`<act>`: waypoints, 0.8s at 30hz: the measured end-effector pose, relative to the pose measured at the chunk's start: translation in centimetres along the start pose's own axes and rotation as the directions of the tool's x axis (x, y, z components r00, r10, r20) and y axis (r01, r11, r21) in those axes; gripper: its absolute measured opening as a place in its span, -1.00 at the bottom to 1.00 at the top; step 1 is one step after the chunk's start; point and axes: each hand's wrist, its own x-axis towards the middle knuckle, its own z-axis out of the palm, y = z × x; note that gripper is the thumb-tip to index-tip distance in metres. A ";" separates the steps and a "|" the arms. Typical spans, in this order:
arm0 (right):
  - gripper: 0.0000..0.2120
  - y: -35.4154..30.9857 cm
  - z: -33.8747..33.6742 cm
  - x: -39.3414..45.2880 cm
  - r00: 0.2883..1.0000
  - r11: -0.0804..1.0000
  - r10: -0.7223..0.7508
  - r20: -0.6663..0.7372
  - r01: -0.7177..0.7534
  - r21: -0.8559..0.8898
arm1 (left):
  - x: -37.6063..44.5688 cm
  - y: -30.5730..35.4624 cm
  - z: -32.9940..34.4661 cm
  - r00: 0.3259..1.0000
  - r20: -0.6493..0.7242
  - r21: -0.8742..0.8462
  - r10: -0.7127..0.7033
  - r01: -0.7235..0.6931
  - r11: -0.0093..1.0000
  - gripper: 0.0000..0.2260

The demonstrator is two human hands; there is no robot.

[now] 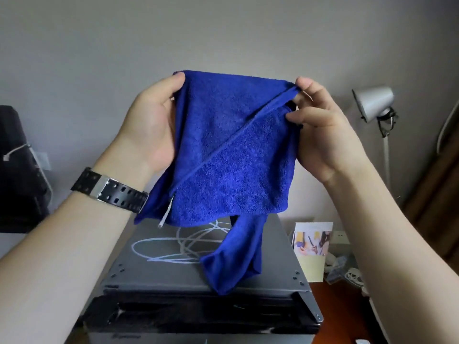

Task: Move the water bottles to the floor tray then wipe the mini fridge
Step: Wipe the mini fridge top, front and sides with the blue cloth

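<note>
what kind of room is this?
Probably a bedroom or hotel-type room, not a kitchen: a mini fridge stands against a plain wall, a desk lamp and a wall socket to its right. Both hands hold a blue cloth above it.

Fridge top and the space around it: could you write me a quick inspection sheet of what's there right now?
Surface: grey fridge top, white scribbled lines on it.
Job's things: blue cloth held up above the fridge, one end drooping onto the top; no bottles or tray seen.
Clutter: card standing to the right.
Grips: left hand and right hand each pinch a top corner of the cloth; watch on left wrist.
Cables: white cords bundled at right.
Surroundings: plain wall, lamp at right, dark object at left.
</note>
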 end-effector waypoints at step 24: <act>-0.77 2.4 0.6 -2.0 0.985 0.902 -0.002 -0.173 -0.073 -0.426 | 4.5 -0.9 2.5 0.986 0.142 0.143 0.084 -0.105 0.984 -0.47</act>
